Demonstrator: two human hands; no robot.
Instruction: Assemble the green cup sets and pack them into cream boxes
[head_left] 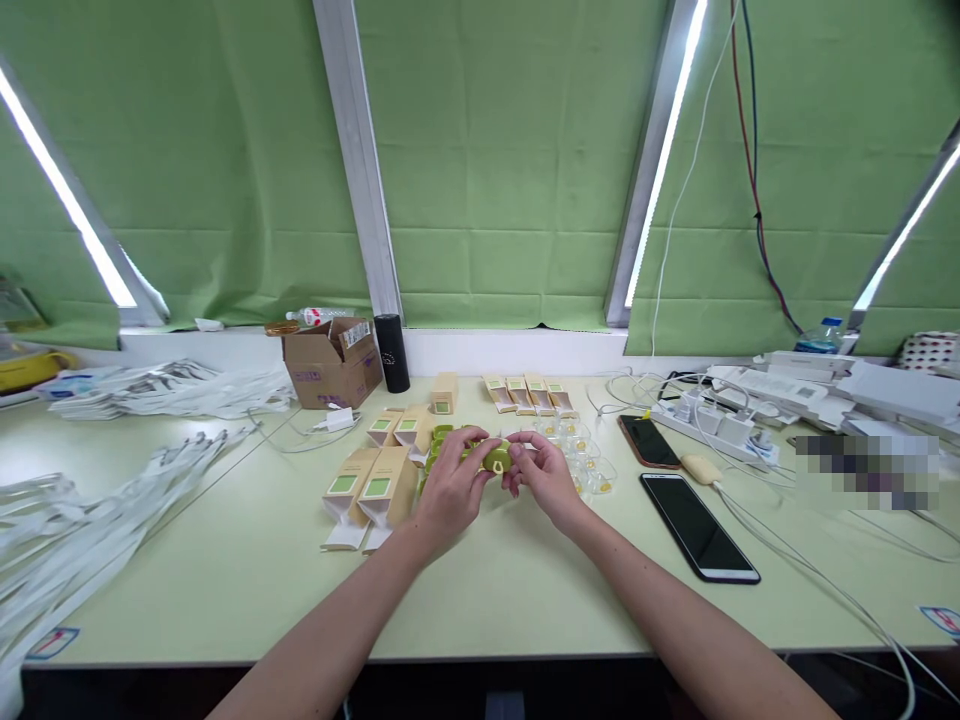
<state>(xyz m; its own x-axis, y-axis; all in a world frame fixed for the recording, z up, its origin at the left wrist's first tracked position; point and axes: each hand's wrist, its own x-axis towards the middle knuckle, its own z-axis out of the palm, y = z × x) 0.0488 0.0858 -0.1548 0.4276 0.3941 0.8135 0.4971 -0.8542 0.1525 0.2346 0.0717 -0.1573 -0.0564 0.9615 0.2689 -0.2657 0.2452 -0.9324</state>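
Between my two hands, above the middle of the table, is a small olive-green rounded piece (496, 459) with a pale loop-shaped mark on its front. My left hand (453, 478) grips it from the left with thumb and fingers. From the right, my right hand (546, 474) pinches its other side. Behind my left hand more green pieces (442, 434) lie on the table, partly hidden. Several clear plastic pieces with yellow centres (592, 462) are spread just beyond my right hand. Kraft-coloured boxes with green labels (390, 487) lie to the left, some with flaps open.
Farther back are a row of small open boxes (529, 394), a brown carton (332, 365) and a black cylinder (391, 354). White straps (161, 490) cover the left side. Two phones, a dark-screened one (699, 527) nearer, a power strip (716, 432) and cables occupy the right.
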